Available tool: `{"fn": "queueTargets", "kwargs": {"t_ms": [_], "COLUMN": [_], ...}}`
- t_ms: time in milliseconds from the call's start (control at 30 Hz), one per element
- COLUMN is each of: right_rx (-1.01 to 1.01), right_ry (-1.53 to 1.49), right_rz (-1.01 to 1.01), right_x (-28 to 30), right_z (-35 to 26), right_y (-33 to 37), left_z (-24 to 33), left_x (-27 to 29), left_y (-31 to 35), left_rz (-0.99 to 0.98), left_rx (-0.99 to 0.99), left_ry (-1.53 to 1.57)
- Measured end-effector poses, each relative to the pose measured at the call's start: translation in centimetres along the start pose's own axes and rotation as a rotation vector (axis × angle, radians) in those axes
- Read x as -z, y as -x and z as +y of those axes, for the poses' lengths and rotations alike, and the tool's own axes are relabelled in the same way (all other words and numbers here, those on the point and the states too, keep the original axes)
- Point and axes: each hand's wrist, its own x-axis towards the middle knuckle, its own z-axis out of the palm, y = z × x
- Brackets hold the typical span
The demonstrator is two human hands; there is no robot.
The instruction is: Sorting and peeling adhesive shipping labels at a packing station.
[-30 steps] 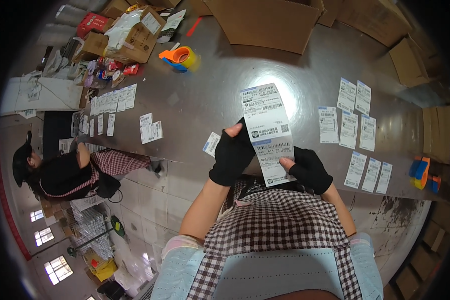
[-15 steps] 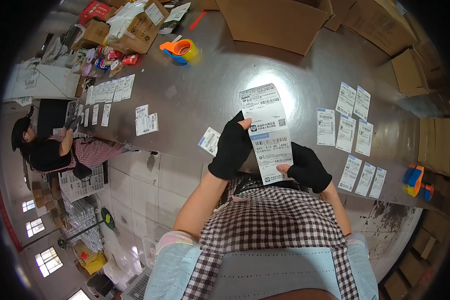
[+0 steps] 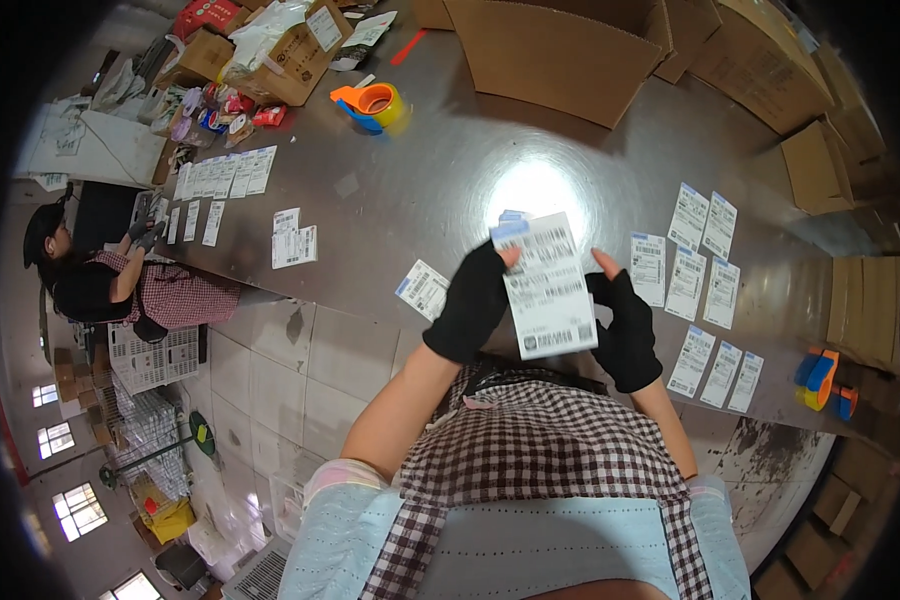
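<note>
My left hand (image 3: pixel 475 300), in a black fingerless glove, pinches a small stack of white shipping labels (image 3: pixel 550 285) at its left edge, thumb on top. Printed text and barcodes cover the front label, and the blue-tinted top of another sheet peeks out behind it. Close to the stack's right edge, my right hand (image 3: pixel 625 325) wears the same kind of glove; its bare fingertips point up, apart from each other, with nothing between them. A separate label (image 3: pixel 425 289) lies on the table beside my left wrist. Several more labels (image 3: pixel 686 283) lie in rows to the right.
The metal table (image 3: pixel 420 170) carries an orange-and-blue tape dispenser (image 3: pixel 373 104), another dispenser (image 3: pixel 820 378) at right, and cardboard boxes (image 3: pixel 560 60) along the far side. More labels (image 3: pixel 294 240) lie at left. A co-worker (image 3: pixel 95 270) stands at the table's left part.
The long strip of two labels is now a shorter stack in my left hand. My right hand has come off its lower end and moved up beside its right edge.
</note>
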Motion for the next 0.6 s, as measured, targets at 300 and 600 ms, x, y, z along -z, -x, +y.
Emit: {"fn": "queueTargets", "kwargs": {"t_ms": [300,600], "right_rx": [0.307,-0.006], "right_ry": [0.177,-0.334], "right_rz": [-0.216,-0.22], "right_x": [1.3,1.2], "right_z": [0.6,2.3], "right_y": [1.3,-1.2], "left_z": [-2.4,-3.1], "left_x": [2.8,2.8], "left_y": [-0.4,1.3], "left_rz": [-0.007,0.029], "left_rx": [-0.075,-0.089], "left_ry": [-0.056,-0.412]}}
